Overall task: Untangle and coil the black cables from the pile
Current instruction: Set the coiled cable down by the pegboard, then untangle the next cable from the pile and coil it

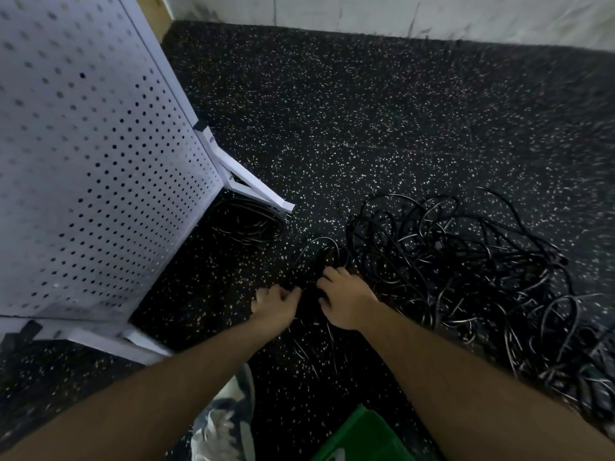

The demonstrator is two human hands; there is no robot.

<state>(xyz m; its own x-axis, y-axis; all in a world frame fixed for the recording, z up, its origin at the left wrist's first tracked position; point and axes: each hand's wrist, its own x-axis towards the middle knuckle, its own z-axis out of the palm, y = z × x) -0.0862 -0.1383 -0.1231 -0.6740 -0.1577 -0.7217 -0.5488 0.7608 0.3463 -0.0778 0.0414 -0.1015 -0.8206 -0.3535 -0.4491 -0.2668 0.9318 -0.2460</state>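
Nearest, by the person's feet, sit the corner of a green bin (pixel 362 437) and a pale, patterned sneaker (pixel 226 420). Both bare forearms reach out and down towards the floor. The left hand (pixel 276 306) has its fingers curled in, thumb closing on a black cable (pixel 309 294) that bunches between the two hands. The right hand (pixel 346 301) is just beside it, knuckles up, fingers bent down over the same dark bunch; motion blur hides the fingertips.

The bunch lies at the left edge of the pile of black cables (pixel 466 271), a loose tangle spreading right across the speckled rubber floor (pixel 366 111). Further left, a coiled cable (pixel 248 224) lies flat against the white bracket foot (pixel 256 188) of a tilted white pegboard panel (pixel 93 161). A scuffed white wall (pixel 399 11) closes off the far side.
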